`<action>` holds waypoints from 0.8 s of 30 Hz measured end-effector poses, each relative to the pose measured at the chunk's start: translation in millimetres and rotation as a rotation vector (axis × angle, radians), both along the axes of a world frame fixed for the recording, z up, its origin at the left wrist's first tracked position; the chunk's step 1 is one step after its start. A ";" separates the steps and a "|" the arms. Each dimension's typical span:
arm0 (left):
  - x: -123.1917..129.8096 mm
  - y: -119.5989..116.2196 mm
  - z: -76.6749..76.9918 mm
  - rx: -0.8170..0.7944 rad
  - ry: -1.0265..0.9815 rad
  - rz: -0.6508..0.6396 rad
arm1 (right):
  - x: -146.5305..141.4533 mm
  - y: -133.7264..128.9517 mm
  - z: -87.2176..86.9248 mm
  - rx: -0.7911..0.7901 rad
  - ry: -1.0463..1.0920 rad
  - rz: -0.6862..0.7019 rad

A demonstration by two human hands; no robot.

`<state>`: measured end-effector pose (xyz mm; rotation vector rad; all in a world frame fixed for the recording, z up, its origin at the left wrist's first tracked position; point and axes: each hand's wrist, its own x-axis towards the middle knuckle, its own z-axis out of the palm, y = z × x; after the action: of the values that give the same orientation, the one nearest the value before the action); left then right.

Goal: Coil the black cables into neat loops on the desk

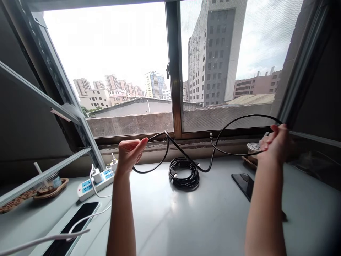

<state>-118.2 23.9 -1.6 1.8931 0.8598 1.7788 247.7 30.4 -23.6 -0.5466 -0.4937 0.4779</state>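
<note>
A black cable [183, 151] with a plug at its end stretches in the air between my two hands. My left hand [130, 153] pinches it between thumb and fingers, and a loop of it hangs just to the right. At the far right, my right hand [275, 144] is closed around the cable, which arcs out from it in a wide loop. The cable's plug end [211, 136] points up in front of the window sill. Below, between the hands, a coil of black cable [183, 174] with visible plugs lies on the table.
On the white table [170, 220] lie a black phone [243, 183] at right and another phone [71, 225] at left. A power strip [96, 183] with white chargers stands beside the metal shelf frame [85, 131]. Behind the right hand is a round tin [252, 147]. A window closes off the back.
</note>
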 end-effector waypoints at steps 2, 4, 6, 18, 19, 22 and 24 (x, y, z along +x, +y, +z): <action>5.7 -2.4 2.1 0.051 -0.101 0.000 | -1.0 5.6 -3.1 0.001 -0.053 -0.017; 13.5 -5.0 4.4 0.102 -0.226 0.011 | -4.6 7.9 -2.3 -0.004 -0.085 -0.014; 22.3 -7.6 6.0 0.109 -0.287 -0.003 | -12.1 5.4 3.4 -0.009 -0.099 0.020; 74.5 -31.1 1.7 0.049 0.059 0.145 | -112.0 -35.4 27.3 -0.107 -0.921 0.538; 77.6 -34.4 2.2 0.059 0.092 0.194 | -118.3 -38.3 26.3 -0.113 -0.960 0.551; 81.8 -42.6 3.3 0.094 0.193 0.318 | -129.9 -48.2 25.3 -0.163 -1.019 0.579; 81.9 -45.8 3.0 0.120 0.240 0.364 | -132.6 -53.9 25.6 -0.199 -1.023 0.588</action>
<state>-36.4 -21.8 1.4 2.1698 1.2789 1.8637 115.1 -23.4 2.0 -0.8280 -1.6251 0.7987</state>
